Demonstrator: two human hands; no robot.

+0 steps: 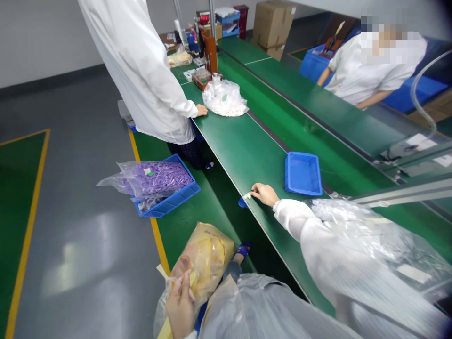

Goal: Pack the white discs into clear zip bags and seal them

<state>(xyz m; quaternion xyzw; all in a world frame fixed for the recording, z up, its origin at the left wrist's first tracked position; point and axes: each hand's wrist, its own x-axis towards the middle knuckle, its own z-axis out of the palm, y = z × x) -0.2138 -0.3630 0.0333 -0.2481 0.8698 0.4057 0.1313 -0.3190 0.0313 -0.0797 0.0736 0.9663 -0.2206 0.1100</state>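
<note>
At the bottom of the view, my left hand (181, 303) is closed on the gathered mouth of a clear plastic bag (212, 249). Yellowish contents fill this bag, which sits low beside my leg; a pale yellow strip (163, 272) sticks out near my fingers. My right hand (264, 194) reaches over the green bench, its fingertips pinched at a small cream-coloured strip (247, 195) on the bench edge. What exactly the strip is, I cannot make out. Just beyond that hand stands a shallow blue tray (287, 174).
A blue crate (169, 207) on the floor holds bags of purple pieces (158, 176). A co-worker in white (151, 70) rests a hand on the bench (240, 150) by a bag of white parts (225, 97). Clear plastic bags (374, 235) lie by my right arm. Another person sits across the belt.
</note>
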